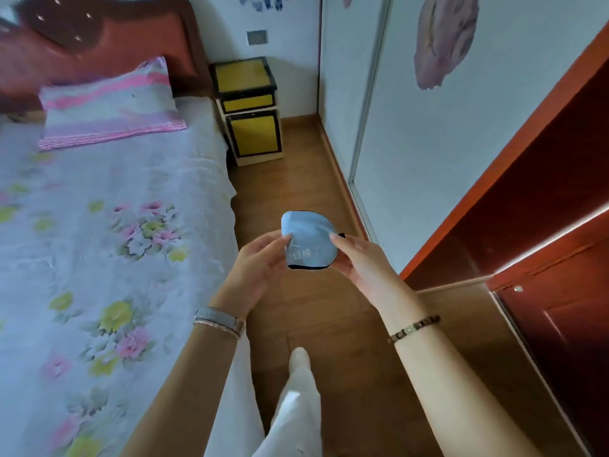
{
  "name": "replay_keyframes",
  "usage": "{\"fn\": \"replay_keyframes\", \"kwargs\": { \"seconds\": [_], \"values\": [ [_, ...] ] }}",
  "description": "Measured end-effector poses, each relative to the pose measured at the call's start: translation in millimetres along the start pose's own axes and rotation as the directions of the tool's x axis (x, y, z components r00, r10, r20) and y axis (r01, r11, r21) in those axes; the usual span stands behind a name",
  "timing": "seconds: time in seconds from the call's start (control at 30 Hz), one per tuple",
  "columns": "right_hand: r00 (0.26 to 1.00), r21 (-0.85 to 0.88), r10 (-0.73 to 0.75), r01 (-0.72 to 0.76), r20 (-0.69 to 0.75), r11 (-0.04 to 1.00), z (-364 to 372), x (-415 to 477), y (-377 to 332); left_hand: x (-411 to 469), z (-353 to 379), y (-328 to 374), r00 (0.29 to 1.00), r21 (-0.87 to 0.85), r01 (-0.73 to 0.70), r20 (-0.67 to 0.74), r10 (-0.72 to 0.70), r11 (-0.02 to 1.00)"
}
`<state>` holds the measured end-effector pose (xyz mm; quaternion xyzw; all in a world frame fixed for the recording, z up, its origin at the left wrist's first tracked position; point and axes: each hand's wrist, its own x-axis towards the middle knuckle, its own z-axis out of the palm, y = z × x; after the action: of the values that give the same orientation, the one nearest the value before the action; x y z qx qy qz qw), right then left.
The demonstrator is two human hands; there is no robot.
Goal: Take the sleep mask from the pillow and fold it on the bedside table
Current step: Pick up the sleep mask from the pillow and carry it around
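So the sleep mask (308,240) is a light blue one with a dark edge along the bottom and some pale writing on the front. It's up in the air over the wooden floor (329,308), near the middle of the view, pinched from both sides. It looks doubled over on itself, rounded at the top, but I can't tell for sure how it's folded.

The left hand (260,262) has it by the left edge, thumb and fingertips closed on the fabric. The right hand (357,262) grips the right edge, thumb on top and fingers curled underneath, with a bit of black strap poking out just by the thumb. There's a silver watch (220,320) on the left wrist and a beaded bracelet (413,328) on the right.

Left of the hands is the bed (99,242) with a flowery sheet, and at its far end a pink striped pillow (110,105) sits against a reddish headboard (108,37). The yellow bedside table (250,107) with dark trim stands far off, just right of the pillow and well apart from the mask. On the right there's a white sliding wardrobe door (445,143) and a red-brown door frame. A white trouser leg (296,407) shows at the bottom.
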<state>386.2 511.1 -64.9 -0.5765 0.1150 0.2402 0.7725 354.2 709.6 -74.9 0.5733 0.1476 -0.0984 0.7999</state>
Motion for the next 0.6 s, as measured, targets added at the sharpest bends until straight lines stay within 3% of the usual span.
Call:
{"fn": "replay_keyframes", "kwargs": {
  "seconds": [0.6],
  "values": [
    [0.996,-0.109,0.057,-0.049,0.075,0.993,97,256,-129,220,-68,133,0.976,-0.066,-0.056,-0.213,0.04,0.996]
  ]
}}
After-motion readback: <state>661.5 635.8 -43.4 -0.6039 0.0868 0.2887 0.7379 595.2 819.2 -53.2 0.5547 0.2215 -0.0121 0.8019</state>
